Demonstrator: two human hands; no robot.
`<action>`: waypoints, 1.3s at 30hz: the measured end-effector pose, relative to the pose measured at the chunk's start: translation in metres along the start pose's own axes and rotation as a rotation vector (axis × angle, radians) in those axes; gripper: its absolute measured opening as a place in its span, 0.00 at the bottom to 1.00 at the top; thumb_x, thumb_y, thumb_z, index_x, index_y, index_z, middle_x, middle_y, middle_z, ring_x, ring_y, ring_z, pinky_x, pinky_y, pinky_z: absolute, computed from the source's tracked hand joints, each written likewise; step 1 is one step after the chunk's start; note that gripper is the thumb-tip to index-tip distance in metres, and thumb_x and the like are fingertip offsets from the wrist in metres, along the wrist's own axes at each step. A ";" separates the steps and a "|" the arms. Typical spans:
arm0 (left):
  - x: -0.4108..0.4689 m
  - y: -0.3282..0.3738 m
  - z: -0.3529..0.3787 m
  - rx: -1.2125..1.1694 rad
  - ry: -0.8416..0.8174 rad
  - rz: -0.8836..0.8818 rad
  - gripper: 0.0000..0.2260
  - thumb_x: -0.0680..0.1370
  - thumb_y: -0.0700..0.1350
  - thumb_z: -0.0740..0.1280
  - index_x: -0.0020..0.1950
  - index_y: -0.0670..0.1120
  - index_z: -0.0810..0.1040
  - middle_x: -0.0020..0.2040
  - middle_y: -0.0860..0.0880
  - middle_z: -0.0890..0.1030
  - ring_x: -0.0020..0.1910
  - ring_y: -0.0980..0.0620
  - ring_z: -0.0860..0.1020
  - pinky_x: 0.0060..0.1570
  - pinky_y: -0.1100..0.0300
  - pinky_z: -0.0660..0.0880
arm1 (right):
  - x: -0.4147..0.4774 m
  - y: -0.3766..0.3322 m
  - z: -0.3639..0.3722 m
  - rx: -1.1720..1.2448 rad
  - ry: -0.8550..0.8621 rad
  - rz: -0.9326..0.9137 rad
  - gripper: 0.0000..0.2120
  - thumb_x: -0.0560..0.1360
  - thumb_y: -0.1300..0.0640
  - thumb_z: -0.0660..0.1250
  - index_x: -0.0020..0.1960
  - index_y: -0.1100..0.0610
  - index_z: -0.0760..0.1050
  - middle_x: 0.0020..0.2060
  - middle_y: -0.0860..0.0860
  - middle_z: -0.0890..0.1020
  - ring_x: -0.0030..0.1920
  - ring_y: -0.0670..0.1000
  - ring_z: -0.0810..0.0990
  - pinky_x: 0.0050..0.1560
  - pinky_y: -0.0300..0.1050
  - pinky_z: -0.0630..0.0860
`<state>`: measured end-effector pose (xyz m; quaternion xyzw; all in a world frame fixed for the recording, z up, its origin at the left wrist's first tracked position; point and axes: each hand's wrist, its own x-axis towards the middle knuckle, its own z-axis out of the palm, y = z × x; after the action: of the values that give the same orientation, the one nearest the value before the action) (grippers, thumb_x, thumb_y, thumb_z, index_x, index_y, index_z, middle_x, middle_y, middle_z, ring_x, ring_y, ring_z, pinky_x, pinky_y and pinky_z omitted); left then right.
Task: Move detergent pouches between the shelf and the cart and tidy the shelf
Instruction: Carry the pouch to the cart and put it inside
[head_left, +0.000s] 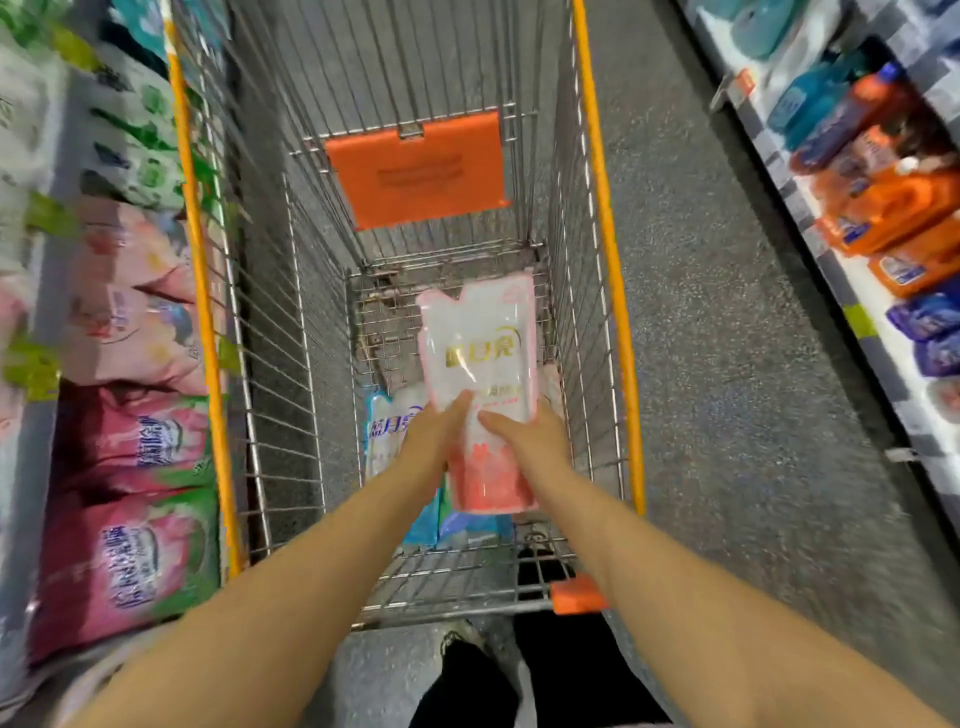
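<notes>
Head view | pink pouch (480, 353) held over cart (614, 312) basket, above blue pouches (382, 434) lying inside | left hand (434, 447) and right hand (527, 447) both clasping lower half, one each side | long axis pointing away from body, spout end far | shelf (23, 467) at left, nearer left hand

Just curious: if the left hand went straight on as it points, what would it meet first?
Holding the pink-and-white pouch, the left hand would probably reach the cart's wire floor first, though depth is unclear.
</notes>
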<state>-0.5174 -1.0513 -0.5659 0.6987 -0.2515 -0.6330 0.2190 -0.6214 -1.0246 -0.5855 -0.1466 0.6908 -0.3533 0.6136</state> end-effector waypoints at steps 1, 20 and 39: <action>0.015 -0.011 0.002 0.074 -0.029 -0.043 0.17 0.74 0.50 0.68 0.58 0.43 0.76 0.51 0.43 0.82 0.43 0.47 0.80 0.39 0.59 0.78 | 0.012 0.012 -0.001 0.005 0.050 0.036 0.14 0.68 0.61 0.74 0.51 0.53 0.76 0.45 0.53 0.83 0.43 0.54 0.82 0.49 0.49 0.80; 0.067 -0.071 0.022 0.523 0.126 -0.039 0.13 0.77 0.39 0.60 0.61 0.43 0.75 0.57 0.42 0.80 0.57 0.42 0.76 0.54 0.57 0.70 | 0.057 0.069 0.011 -0.552 0.418 0.226 0.20 0.76 0.53 0.60 0.67 0.58 0.68 0.63 0.58 0.72 0.63 0.60 0.71 0.63 0.52 0.68; -0.128 -0.015 -0.049 0.100 0.259 0.605 0.08 0.77 0.38 0.60 0.44 0.44 0.79 0.37 0.52 0.78 0.33 0.59 0.73 0.35 0.63 0.68 | -0.146 -0.004 0.073 -0.230 0.318 -0.460 0.11 0.78 0.60 0.56 0.51 0.59 0.77 0.48 0.56 0.82 0.45 0.54 0.75 0.39 0.42 0.61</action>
<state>-0.4772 -0.9594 -0.4711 0.6769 -0.4481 -0.4322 0.3926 -0.5228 -0.9572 -0.4746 -0.3108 0.7622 -0.4210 0.3810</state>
